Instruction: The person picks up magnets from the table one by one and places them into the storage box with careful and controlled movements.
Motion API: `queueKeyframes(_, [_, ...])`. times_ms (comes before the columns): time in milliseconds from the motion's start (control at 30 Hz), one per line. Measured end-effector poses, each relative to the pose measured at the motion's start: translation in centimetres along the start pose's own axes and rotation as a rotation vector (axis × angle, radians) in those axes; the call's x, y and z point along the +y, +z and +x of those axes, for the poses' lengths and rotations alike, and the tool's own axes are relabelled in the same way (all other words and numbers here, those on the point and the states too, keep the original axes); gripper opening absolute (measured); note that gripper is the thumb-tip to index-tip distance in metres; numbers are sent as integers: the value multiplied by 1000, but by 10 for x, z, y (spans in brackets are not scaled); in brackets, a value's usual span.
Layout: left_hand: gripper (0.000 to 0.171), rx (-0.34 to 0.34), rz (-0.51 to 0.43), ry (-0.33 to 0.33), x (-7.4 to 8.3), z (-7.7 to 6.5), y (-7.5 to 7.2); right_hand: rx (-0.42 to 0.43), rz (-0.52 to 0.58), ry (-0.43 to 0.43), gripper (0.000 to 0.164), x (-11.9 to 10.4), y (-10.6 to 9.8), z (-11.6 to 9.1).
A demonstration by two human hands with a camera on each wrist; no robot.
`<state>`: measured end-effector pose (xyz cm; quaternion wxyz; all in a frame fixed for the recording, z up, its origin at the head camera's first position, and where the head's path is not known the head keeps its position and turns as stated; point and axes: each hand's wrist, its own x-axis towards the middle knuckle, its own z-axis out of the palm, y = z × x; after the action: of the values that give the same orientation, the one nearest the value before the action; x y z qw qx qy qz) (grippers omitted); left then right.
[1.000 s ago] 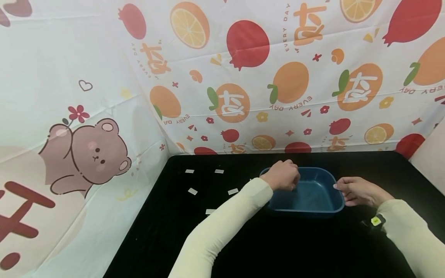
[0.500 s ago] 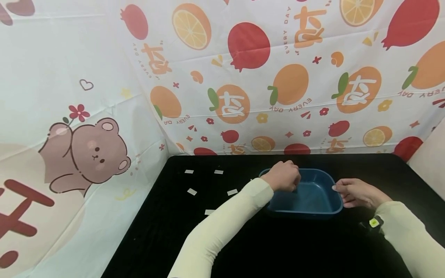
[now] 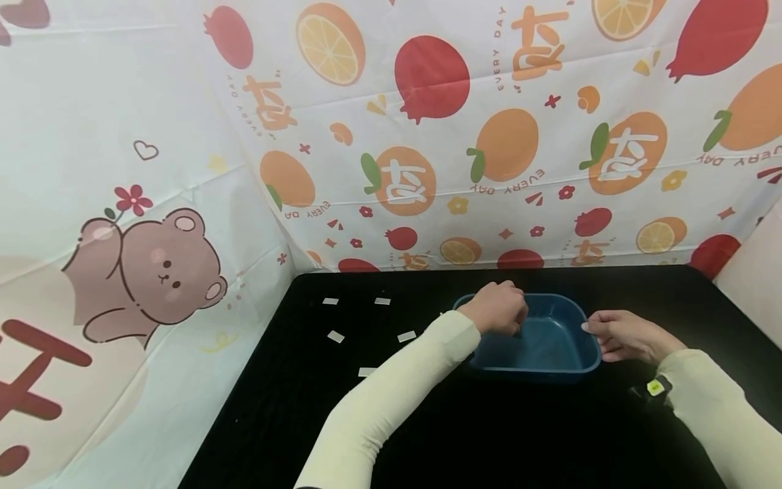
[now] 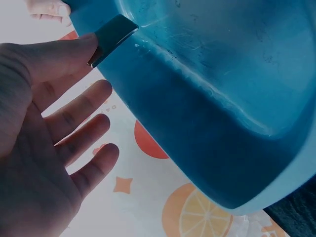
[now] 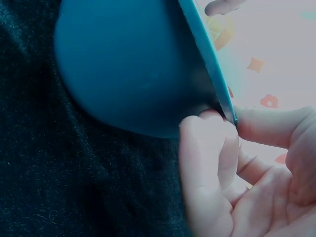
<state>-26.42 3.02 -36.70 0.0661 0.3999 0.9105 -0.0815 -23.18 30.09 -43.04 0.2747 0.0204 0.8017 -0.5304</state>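
A blue plastic basin (image 3: 552,339) stands on the black cloth-covered table (image 3: 519,435). My left hand (image 3: 497,309) reaches over its left part. In the left wrist view, the thumb and forefinger pinch a small, dark, glossy flat piece (image 4: 114,38) above the basin's inside, with the other three fingers spread away from it. The head view hides this piece behind the hand. On the right, my right hand (image 3: 629,336) grips the basin's rim, thumb on the inner side and curled fingers under the outside, as the right wrist view shows.
Several small white rectangles lie on the table's left half, among them one white rectangle (image 3: 335,336) near its left edge. A fruit-print cloth (image 3: 342,231) hangs right behind the table, and a bear-print cloth (image 3: 165,272) hangs along the left side.
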Motion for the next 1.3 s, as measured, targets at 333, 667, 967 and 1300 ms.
queueKeyframes(333, [9,-21,1,-14,-1,0,2,-6,7,4,19,-4,3,0])
queueKeyframes(667, [11,13,-17,-7,-5,-5,2,0,9,6,17,-4,3,2])
queueKeyframes(967, [14,61,-8,2,-16,-16,-2,3,0,5,19,-5,3,0])
queueKeyframes(1300, [14,120,-66,-20,-37,-30,-7,6,-5,5,20,-4,0,-1])
